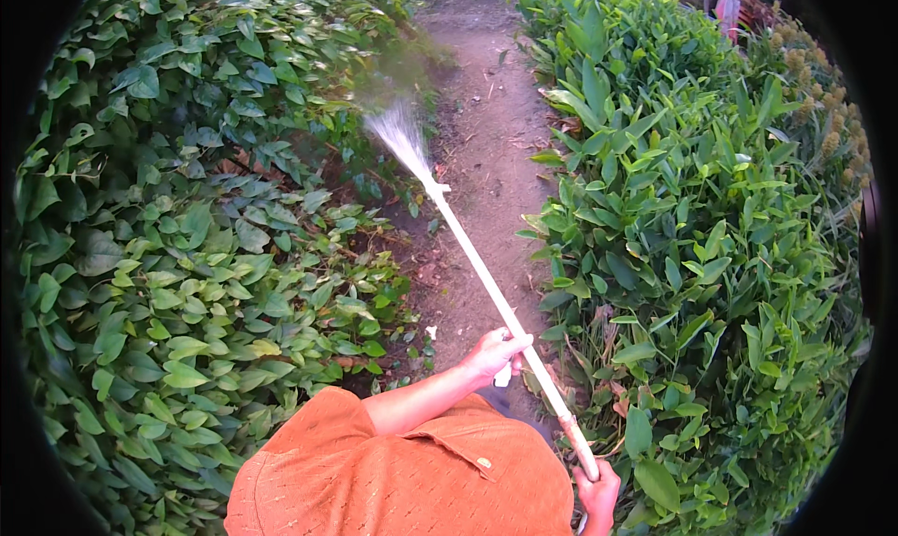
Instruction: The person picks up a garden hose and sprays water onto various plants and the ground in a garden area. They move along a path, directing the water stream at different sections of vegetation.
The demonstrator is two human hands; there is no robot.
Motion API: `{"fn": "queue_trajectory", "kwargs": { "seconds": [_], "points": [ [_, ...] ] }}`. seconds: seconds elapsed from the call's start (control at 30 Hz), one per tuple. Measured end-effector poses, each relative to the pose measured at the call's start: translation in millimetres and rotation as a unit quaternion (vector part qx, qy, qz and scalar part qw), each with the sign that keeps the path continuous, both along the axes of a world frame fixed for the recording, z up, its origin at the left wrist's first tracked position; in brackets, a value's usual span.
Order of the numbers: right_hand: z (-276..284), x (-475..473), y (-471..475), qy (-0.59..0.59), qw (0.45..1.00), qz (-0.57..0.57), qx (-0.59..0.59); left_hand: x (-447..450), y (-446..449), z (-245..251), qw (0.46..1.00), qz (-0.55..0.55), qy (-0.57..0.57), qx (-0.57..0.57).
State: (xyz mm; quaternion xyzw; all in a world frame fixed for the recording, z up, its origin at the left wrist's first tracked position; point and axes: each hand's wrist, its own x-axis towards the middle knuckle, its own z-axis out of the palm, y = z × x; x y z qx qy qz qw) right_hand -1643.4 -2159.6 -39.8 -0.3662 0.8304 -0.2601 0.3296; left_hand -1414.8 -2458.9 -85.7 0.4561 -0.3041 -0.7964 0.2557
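A long white pipe wand [480,269] crosses in front of me from lower right to upper left. My left hand [494,355] is closed around its middle, and a small white piece [503,374], too small to identify, shows just below those fingers. Lower down, my right hand [598,492] grips the wand near its back end, by a brown-stained section [579,441]. From the nozzle [435,186] at the far end, a fan of water spray [400,132] goes out toward the leafy plants on the left.
A bare dirt path [491,150] runs ahead between dense broad-leaved plants [175,290] on the left and taller leafy plants [673,255] on the right. Yellowish seed heads [828,115] stand at far right. A pinkish object [728,13] is behind the right-hand plants.
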Motion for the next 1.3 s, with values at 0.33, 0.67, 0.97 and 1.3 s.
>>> {"fn": "queue_trajectory", "kwargs": {
  "seconds": [0.33, 0.67, 0.97, 1.3],
  "points": [
    [14.5, -32.2, -65.2, -0.084, 0.978, 0.125, -0.143, -23.2, 35.5, 2.5, 0.999, 0.050, -0.007, -0.015],
    [57.4, -73.8, -63.5, -0.024, 0.940, 0.297, -0.168, -56.5, 109.6, 3.1, 0.989, 0.143, 0.008, -0.038],
    [57.5, -103.5, -43.9, -0.053, 0.940, 0.314, -0.120, -62.7, 163.6, -5.2, 0.989, 0.141, 0.027, 0.021],
    [81.8, -104.6, -26.5, 0.000, 0.968, 0.239, -0.077, -100.5, 123.4, -0.5, 0.999, 0.020, 0.023, 0.021]
  ]
}}
